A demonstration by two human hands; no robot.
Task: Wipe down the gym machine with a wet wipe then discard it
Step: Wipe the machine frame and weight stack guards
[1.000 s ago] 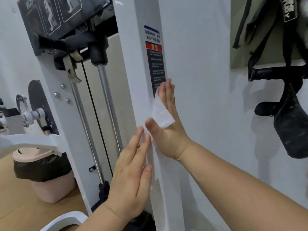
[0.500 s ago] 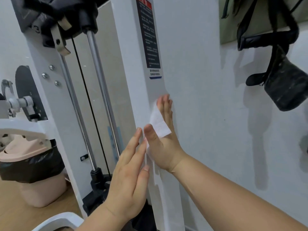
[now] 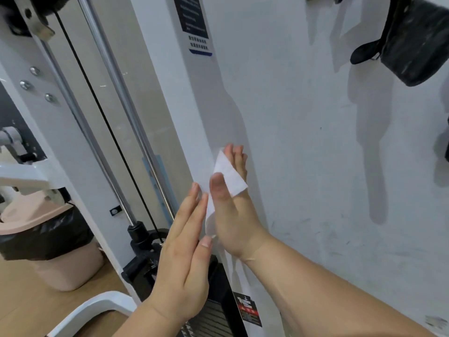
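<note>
Head cam, close, looking down at hands [image 3: 206, 227]

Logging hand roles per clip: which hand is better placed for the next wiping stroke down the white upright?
Right. The right hand lies flat on the machine's white upright with the wet wipe pinned under its thumb. The left hand is open beside it, holding nothing.
</note>
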